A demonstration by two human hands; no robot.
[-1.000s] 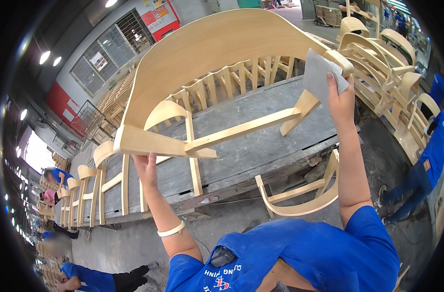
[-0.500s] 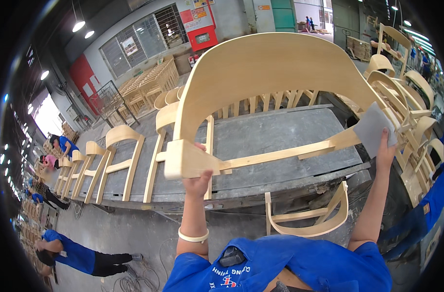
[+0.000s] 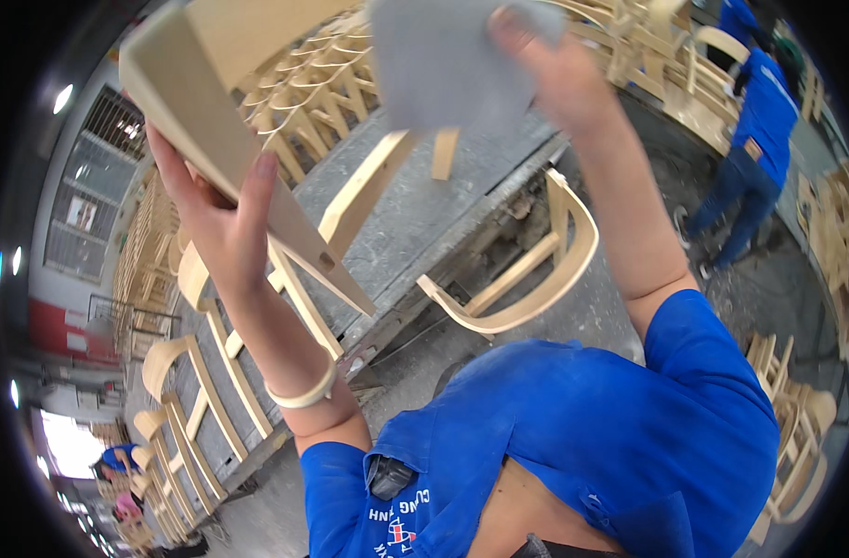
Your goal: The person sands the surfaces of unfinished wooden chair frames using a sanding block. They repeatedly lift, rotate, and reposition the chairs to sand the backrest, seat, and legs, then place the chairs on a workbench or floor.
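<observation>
A pale wooden chair frame [image 3: 196, 102] with a curved back is held up, tilted, at the upper left and partly cut off by the picture's edge. My left hand [image 3: 218, 219] grips its leg from below, thumb on one side and fingers on the other. In my right hand [image 3: 573, 79] is a grey sheet of sandpaper [image 3: 452, 65], pinched at its right side with the thumb on top. The sheet and hand are smeared by motion and hide part of the frame. Whether the sheet touches the wood, I cannot tell.
A long grey worktable [image 3: 461, 200] bears a row of wooden chair frames [image 3: 201, 391] at the left. Another curved frame [image 3: 536, 298] leans below its near edge. A co-worker in blue [image 3: 764, 121] stands at the right, near stacked chair parts [image 3: 796, 446].
The view has turned. The held frame has tilted steeply, its left end raised close to the camera. My right hand has brought the sandpaper from the frame's far right corner toward the middle.
</observation>
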